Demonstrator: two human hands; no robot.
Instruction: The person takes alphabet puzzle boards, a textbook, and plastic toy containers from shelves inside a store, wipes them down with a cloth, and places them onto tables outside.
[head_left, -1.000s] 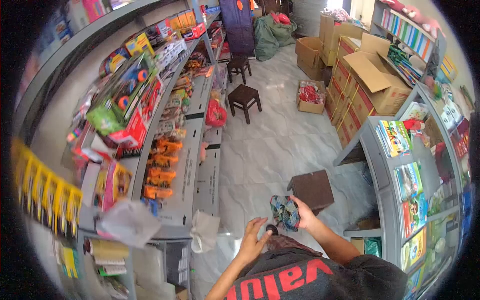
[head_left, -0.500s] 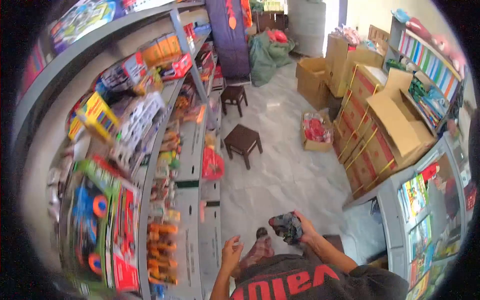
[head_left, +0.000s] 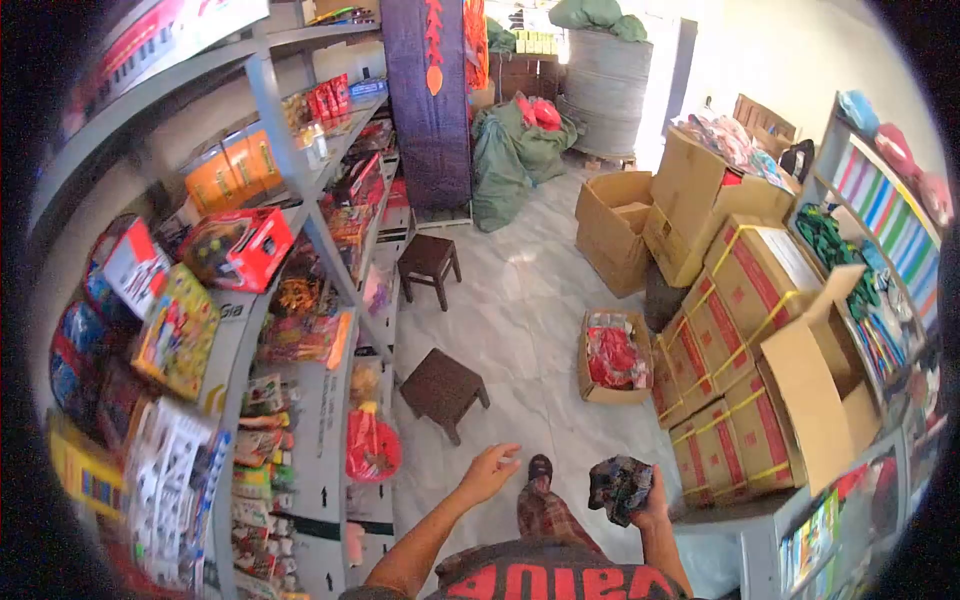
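Observation:
My right hand (head_left: 653, 502) is wrapped round the edge of a crumpled dark, multicoloured bundle (head_left: 621, 489), held out in front of my body at the lower right of the middle. What the bundle is made of, I cannot tell. My left hand (head_left: 490, 471) is raised to the left of it, with nothing in it and its fingers apart. Below and between the hands, one foot (head_left: 540, 468) in a dark shoe shows on the tiled floor.
Two dark stools (head_left: 441, 391) stand left of centre beside long shelves (head_left: 240, 340) of toys. On the right are an open box of red packets (head_left: 617, 357), stacked strapped cartons (head_left: 712, 370) and a grey counter (head_left: 745, 522). Green sacks (head_left: 510, 160) lie ahead.
The view has moved forward past the earlier floor area, so stools and cartons appear nearer. My right hand has kept the bundle and moved right. My left hand is stretched further forward.

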